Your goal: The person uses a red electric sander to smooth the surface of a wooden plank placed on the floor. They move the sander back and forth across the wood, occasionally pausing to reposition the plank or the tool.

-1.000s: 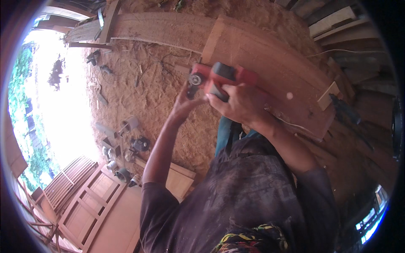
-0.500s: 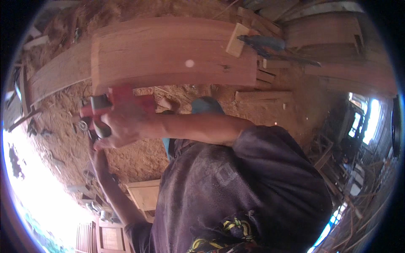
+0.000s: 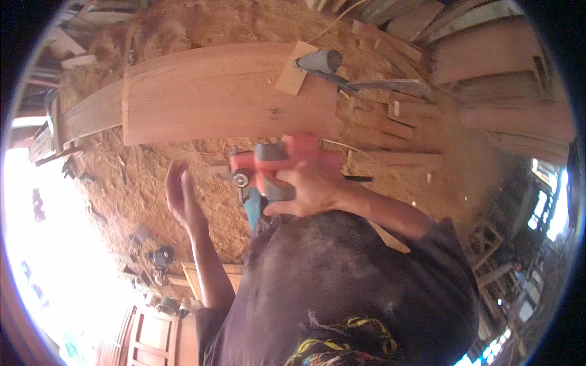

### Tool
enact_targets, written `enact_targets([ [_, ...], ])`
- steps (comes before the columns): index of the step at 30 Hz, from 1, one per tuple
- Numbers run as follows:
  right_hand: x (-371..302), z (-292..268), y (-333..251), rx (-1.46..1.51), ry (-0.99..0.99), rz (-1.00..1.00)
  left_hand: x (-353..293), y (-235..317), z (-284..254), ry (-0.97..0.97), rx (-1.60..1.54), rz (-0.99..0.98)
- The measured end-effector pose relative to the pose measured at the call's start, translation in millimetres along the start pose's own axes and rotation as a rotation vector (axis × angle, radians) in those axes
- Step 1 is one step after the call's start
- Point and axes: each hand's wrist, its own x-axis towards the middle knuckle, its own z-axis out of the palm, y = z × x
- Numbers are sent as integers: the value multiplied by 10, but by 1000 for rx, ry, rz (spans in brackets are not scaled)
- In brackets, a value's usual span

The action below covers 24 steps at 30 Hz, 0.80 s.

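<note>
Your right hand [image 3: 311,189] closes around the grip of a red handheld power tool [image 3: 278,163]; your left hand [image 3: 180,194] hangs apart from it on the left, open and empty, its fingers extended. The tool sits just in front of your right hand, by the near edge of a wide wooden plank [image 3: 207,91]; whether it touches the wood, the angle does not tell.

The plank lies beyond both your hands, its upper face looking largely even around one dark knot [image 3: 274,111]; with the tool at the edge and one hand free, work on that face appears paused; how much is finished and how much is left cannot be told; a pale wooden block [image 3: 293,70] and a grey cylindrical object [image 3: 321,61], beyond your right hand, take up part of the plank's right end.

By count: two hands, one power tool, one wide plank, one pale block, one grey object; one longer board [image 3: 97,116] beyond your left hand, at the plank's left end; one panelled wooden frame [image 3: 149,338] well behind that hand; the loose boards [image 3: 390,160] past your right hand overlap too much to number.
</note>
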Motion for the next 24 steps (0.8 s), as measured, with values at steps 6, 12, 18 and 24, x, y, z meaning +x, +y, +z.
enact_targets([
  [6, -784, -276, 448, -59, 67, 49, 235, 854, 2484, -312, 148, 690],
  [12, -1396, -148, 808, 4, 97, 201, 496, 777, 3287, -276, -210, 450],
  [18, -1599, -46, 863, -32, 21, 302, 737, 879, 2948, -702, 10, 614],
  [24, -1576, 7, 832, -48, 129, 296, 1142, 1035, 2881, -1223, 139, 644],
])
